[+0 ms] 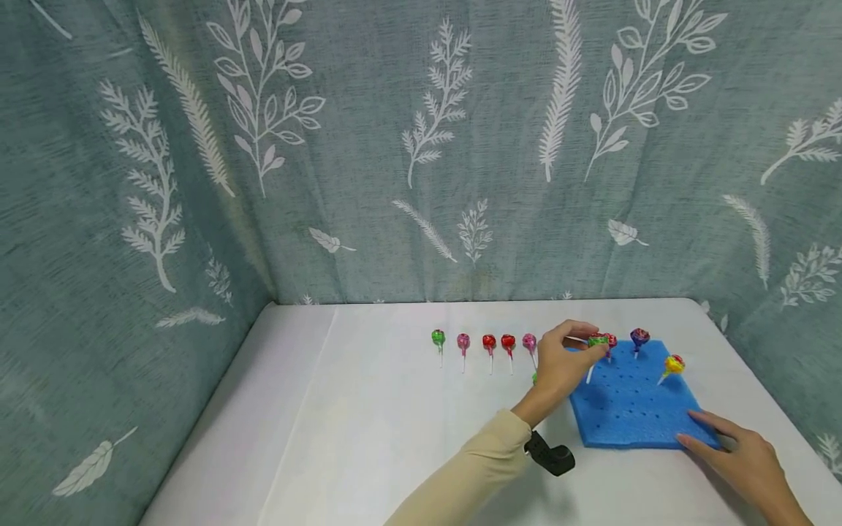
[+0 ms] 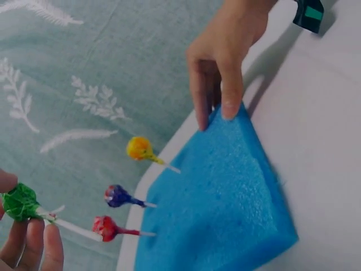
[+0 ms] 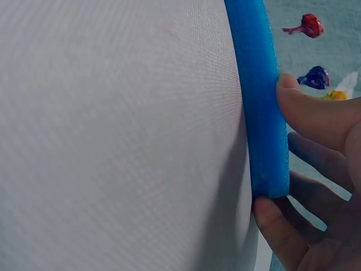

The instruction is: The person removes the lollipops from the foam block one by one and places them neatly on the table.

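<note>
My left hand (image 1: 560,365) pinches a green-wrapped lollipop (image 2: 20,202) by its head, its white stick slanting down above the far left part of a blue foam board (image 1: 631,432). Small holes dot the board's top. A red lollipop (image 2: 105,228), a purple one (image 1: 639,337) and a yellow one (image 1: 674,364) stand in it by their sticks, the yellow one leaning. At the near right corner, my right hand (image 1: 746,462) grips the board's edge between thumb and fingers.
On the white table (image 1: 355,438), a row of lollipops lies left of the board: a green one (image 1: 438,337), a pink one (image 1: 463,342), red ones (image 1: 489,342) and another pink one (image 1: 529,341). A bit of green shows behind my left wrist. A patterned curtain (image 1: 368,146) hangs behind.
</note>
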Motion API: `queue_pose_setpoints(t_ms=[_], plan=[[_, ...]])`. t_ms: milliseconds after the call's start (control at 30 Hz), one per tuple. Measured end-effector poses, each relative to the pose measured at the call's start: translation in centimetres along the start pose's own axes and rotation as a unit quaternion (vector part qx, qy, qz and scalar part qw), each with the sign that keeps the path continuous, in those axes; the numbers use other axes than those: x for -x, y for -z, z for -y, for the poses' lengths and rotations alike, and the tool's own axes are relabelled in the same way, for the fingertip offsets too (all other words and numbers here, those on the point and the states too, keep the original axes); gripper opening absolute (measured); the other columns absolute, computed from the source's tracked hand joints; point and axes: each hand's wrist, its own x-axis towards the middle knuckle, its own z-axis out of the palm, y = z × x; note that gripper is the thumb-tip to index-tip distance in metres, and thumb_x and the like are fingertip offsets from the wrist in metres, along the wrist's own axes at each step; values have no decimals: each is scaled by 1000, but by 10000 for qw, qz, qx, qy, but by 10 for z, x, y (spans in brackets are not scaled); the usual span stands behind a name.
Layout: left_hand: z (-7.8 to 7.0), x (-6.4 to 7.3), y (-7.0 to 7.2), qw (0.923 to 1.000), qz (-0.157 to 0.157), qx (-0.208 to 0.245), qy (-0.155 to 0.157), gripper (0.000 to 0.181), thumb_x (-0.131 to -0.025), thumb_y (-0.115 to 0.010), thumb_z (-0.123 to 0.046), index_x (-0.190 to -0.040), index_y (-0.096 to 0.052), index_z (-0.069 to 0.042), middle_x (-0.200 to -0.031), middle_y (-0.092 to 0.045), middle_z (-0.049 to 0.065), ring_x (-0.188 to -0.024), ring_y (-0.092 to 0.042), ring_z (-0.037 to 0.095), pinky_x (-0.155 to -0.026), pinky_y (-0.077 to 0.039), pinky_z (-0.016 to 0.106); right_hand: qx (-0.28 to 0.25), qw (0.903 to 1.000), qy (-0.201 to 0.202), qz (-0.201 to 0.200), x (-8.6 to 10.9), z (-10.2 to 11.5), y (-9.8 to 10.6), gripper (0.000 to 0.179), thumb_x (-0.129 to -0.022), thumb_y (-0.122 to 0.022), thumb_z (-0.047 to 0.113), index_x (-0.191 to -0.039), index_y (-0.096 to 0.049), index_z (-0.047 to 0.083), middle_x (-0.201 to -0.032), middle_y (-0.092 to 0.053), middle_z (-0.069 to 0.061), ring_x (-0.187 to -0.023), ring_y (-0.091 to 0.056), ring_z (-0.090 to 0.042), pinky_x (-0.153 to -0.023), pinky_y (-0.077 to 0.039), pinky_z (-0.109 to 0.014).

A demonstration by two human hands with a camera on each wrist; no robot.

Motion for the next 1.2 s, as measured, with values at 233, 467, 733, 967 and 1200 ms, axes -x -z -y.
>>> queue_pose_setpoints(t_ms=[233, 467, 733, 967, 1200], plan=[[-1, 3, 10, 9999, 62, 25, 107, 18, -82, -75, -20, -98, -69, -22, -92, -62, -12, -82, -57, 6, -66, -49, 21, -47, 9997, 238, -3, 0, -3, 2, 87, -81, -61, 62, -132, -47, -8, -130, -36, -42, -115, -34, -61, -84, -37, -67], [3, 3, 18, 9998, 35, -129, 144, 17, -81, -76, -23, -97, -69, -23, -90, -62, -13, -82, -56, 6, -67, -48, 21, -94, 9996, 194, 187, -1, -2, 4, 89, -80, -61, 64, -133, -45, -7, -131, -33, -42, -116, -32, -61, -85, -36, -68], [5, 6, 30, 9997, 84, -59, 234, 16, -82, -75, -22, -97, -69, -21, -93, -64, -4, -80, -58, 5, -63, -52, 21, -80, 9994, 270, 219, 1, -2, 7, 87, -82, -60, 62, -133, -46, -7, -131, -34, -42, -116, -34, -61, -82, -38, -67], [-2, 11, 42, 9986, 169, 335, 367, 17, -83, -73, -13, -100, -69, -12, -96, -64, 10, -79, -60, 14, -62, -56, 30, -26, 9999, 48, 111, -1, -3, 2, 90, -80, -61, 64, -134, -45, -6, -131, -35, -41, -117, -33, -60, -85, -37, -67], [4, 11, 52, 9985, 82, 339, 417, 17, -83, -73, -11, -99, -69, -11, -90, -64, 2, -77, -61, 12, -62, -56, 30, -61, 9999, -104, -42, -4, -5, -3, 90, -79, -62, 63, -134, -45, -6, -133, -34, -40, -118, -32, -60, -88, -35, -68]])
